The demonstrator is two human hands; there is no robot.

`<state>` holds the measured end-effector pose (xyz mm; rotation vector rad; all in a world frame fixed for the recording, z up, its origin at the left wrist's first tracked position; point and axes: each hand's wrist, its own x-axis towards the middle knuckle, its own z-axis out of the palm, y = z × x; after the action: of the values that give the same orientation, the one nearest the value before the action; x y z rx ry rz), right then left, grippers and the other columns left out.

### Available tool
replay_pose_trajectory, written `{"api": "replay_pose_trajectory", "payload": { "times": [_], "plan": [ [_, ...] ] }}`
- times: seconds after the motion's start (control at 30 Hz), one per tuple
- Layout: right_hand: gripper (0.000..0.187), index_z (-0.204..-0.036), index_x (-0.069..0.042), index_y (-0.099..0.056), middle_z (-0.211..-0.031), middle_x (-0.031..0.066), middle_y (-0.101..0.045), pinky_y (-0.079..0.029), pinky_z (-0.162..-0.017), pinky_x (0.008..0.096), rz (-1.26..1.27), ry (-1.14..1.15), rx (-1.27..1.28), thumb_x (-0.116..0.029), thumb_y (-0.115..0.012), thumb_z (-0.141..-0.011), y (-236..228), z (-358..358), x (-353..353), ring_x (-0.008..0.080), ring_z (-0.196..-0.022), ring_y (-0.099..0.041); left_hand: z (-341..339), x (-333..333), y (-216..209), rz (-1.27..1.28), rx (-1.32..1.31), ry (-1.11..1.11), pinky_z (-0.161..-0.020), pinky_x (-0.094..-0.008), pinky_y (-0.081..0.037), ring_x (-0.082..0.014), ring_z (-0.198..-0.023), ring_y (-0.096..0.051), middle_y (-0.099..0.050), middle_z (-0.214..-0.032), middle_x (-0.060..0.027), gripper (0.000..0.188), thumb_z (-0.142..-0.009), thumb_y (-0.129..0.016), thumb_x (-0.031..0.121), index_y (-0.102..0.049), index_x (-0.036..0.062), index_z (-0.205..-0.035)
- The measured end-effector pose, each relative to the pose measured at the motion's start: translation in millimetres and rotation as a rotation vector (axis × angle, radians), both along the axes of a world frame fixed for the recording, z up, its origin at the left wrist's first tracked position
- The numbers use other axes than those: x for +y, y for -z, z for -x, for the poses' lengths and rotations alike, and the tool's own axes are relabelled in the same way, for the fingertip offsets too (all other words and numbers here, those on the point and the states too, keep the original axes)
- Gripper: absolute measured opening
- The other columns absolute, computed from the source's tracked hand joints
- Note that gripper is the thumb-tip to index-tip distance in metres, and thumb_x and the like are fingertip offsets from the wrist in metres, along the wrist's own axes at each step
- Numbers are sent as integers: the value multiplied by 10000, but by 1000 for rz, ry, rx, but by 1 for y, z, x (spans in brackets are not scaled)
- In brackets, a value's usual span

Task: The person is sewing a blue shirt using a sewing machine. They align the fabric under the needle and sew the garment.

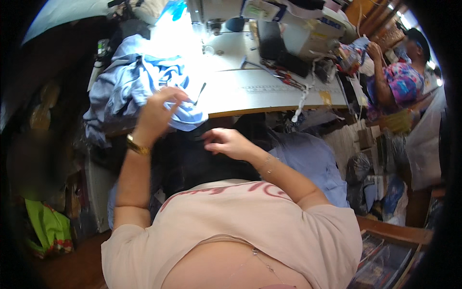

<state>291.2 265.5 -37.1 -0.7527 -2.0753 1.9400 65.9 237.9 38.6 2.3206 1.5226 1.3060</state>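
A heap of light blue cloth lies at the left end of the sewing table, one part hanging over the front edge. My left hand is above this hanging part, slightly blurred, its thumb and fingers apart; whether it touches the cloth is unclear. Below the table edge, over the dark cloth on my lap, my right hand has loosely bent fingers with a gap at the thumb, and nothing shows in it. Beside the blue cloth lies a thin dark tool.
A sewing machine stands at the back. Red-handled tools, a dark phone-like slab and a white twisted strip lie on the table. More blue cloth hangs at my right. Another person works at far right.
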Motion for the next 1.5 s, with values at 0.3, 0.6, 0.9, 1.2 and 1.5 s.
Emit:
{"api": "replay_pose_trajectory", "payload": {
  "times": [0.3, 0.6, 0.9, 1.2, 1.5],
  "plan": [
    [476, -1273, -10, -367, -1173, 211, -495, -516, -829, 398, 1184, 33, 290, -306, -507, -928, 1, 71, -17, 292, -979, -587, 96, 90, -7, 538, 498, -605, -730, -430, -496, -370, -827, -620, -635, -858, -223, 367, -675, -637, 339, -653, 34, -880],
    [391, -1201, -137, -479, -1224, 71, -495, -323, -984, 567, 1136, 276, 599, -400, -499, -912, -13, 86, -20, 281, -1158, -444, 39, -37, -48, 413, -601, -329, -800, -301, -423, -189, -858, -558, -616, -909, -111, 232, -879, -470, 149, -586, -19, -988],
    [442, -1233, -99, -489, -1219, 50, -555, -365, -983, 400, 1120, -403, 966, -421, -436, -935, -92, 56, -26, 202, -1120, -518, 19, -131, 9, 584, -552, -354, -844, -329, -431, -223, -935, -571, -603, -963, -101, 440, -831, -606, 240, -491, 51, -1211],
    [435, -1045, -62, -630, -956, 77, -679, -533, -803, 338, 1633, -525, 974, -449, -486, -906, -126, 78, -39, 201, -860, -665, 21, -160, 124, 942, -1728, 414, -777, -400, -480, -265, -891, -572, -580, -1017, -105, 423, -884, -508, 367, -516, 47, -1161],
    [498, -1248, -55, -466, -1167, 96, -583, -432, -946, 422, 1134, -333, 1081, -394, -526, -889, -117, 32, -1, 235, -1033, -586, -24, -70, 87, 818, -1491, 471, -815, -383, -470, -257, -920, -577, -585, -1042, -119, 412, -890, -497, 330, -517, 21, -1162]
  ]
}}
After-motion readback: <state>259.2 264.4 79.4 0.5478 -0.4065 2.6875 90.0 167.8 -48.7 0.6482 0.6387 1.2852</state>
